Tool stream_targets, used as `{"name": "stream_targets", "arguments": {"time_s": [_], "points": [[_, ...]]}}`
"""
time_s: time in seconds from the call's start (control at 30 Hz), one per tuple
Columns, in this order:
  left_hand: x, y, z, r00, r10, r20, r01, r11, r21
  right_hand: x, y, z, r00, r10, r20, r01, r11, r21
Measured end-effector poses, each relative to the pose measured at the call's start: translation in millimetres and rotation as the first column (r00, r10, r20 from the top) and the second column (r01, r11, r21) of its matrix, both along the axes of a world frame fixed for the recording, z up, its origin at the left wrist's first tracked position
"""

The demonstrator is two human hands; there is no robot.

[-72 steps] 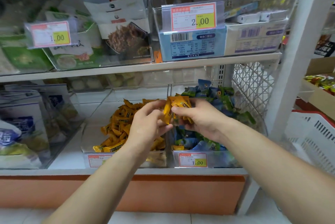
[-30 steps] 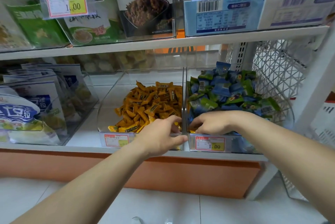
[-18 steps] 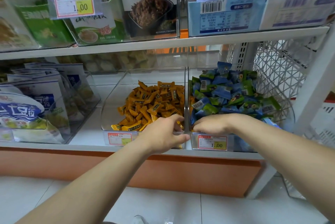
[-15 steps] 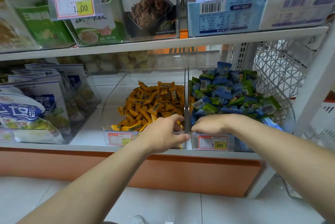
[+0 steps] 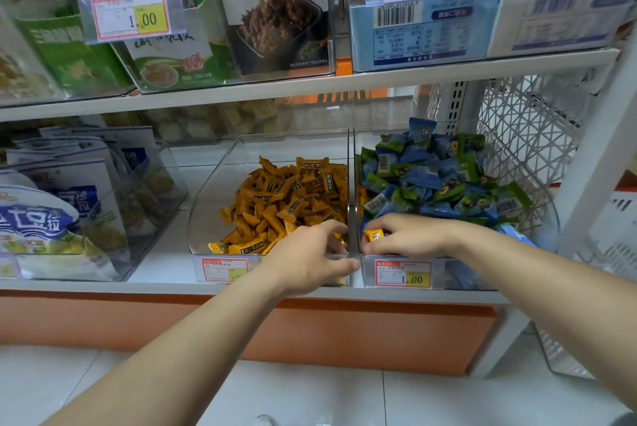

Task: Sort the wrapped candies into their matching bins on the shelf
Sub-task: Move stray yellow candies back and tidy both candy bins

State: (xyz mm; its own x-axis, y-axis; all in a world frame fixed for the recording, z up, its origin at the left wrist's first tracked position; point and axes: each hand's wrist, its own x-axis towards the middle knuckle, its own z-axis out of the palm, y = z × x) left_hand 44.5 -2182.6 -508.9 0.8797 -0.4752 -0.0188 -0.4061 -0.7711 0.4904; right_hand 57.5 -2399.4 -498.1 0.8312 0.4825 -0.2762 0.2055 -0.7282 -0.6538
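Two clear bins stand side by side on the lower shelf. The left bin (image 5: 206, 218) holds orange wrapped candies (image 5: 286, 198). The right bin (image 5: 458, 274) holds blue and green wrapped candies (image 5: 431, 177). My left hand (image 5: 306, 256) is at the front right corner of the orange bin, fingers curled over its front rim and thumb outside along the wall. My right hand (image 5: 406, 236) reaches into the front left corner of the blue-green bin and pinches a single orange candy (image 5: 374, 235) between thumb and fingers.
Price tags (image 5: 403, 274) hang on both bin fronts. Blue and white snack bags (image 5: 51, 218) fill a bin at the left. The upper shelf (image 5: 310, 87) carries snack packs and boxes. A white lattice panel (image 5: 524, 136) and post close the right side. Tiled floor lies below.
Both hands came down from chest height, where they held a bunch of orange candies, to the bin fronts. In the last half second an orange candy has appeared in my right fingers.
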Motion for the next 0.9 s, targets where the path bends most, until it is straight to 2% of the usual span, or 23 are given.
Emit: {"name": "stream_targets", "arguments": {"time_s": [0.17,0.27,0.4,0.47,0.53,0.6,0.67,0.77,0.9], "points": [[0.5,-0.7,1.5,0.999,0.02,-0.048,-0.025,0.994,-0.104,-5.6,-10.4,-6.7,0.962,-0.163,0.22,0.127,0.978,0.168],[1.1,-1.6,5.1,0.998,0.053,-0.033,-0.058,0.976,-0.208,-4.1,-11.3,-4.4,0.927,-0.268,0.263,0.196,0.943,0.268],[-0.4,-9.3,12.4,0.989,0.122,0.088,-0.092,0.954,-0.286,-1.5,-16.2,3.3,0.88,-0.382,0.281,0.263,0.887,0.38],[-2.6,-17.4,16.1,0.961,0.157,0.227,-0.086,0.951,-0.296,-1.3,-14.0,3.6,0.859,-0.428,0.281,0.298,0.864,0.405],[-4.5,-26.4,20.3,0.918,0.146,0.368,-0.04,0.959,-0.281,-1.1,-10.9,4.5,0.846,-0.478,0.238,0.325,0.814,0.481],[-6.7,-35.7,23.6,0.895,0.092,0.437,0.013,0.973,-0.231,-1.3,-7.7,8.4,0.842,-0.517,0.157,0.347,0.74,0.576],[-7.6,-43.6,24.1,0.891,0.078,0.448,0.033,0.972,-0.234,-2.1,-4.9,12.4,0.849,-0.523,0.073,0.366,0.682,0.633],[-5.4,-49.9,25.3,0.906,0.123,0.404,0.02,0.943,-0.332,-3.8,1.9,17.9,0.851,-0.522,-0.055,0.404,0.585,0.704],[-1.2,-51.6,27.8,0.866,0.139,0.48,0.009,0.956,-0.295,-4.5,8.2,26.0,0.829,-0.516,-0.218,0.476,0.445,0.758]]}}
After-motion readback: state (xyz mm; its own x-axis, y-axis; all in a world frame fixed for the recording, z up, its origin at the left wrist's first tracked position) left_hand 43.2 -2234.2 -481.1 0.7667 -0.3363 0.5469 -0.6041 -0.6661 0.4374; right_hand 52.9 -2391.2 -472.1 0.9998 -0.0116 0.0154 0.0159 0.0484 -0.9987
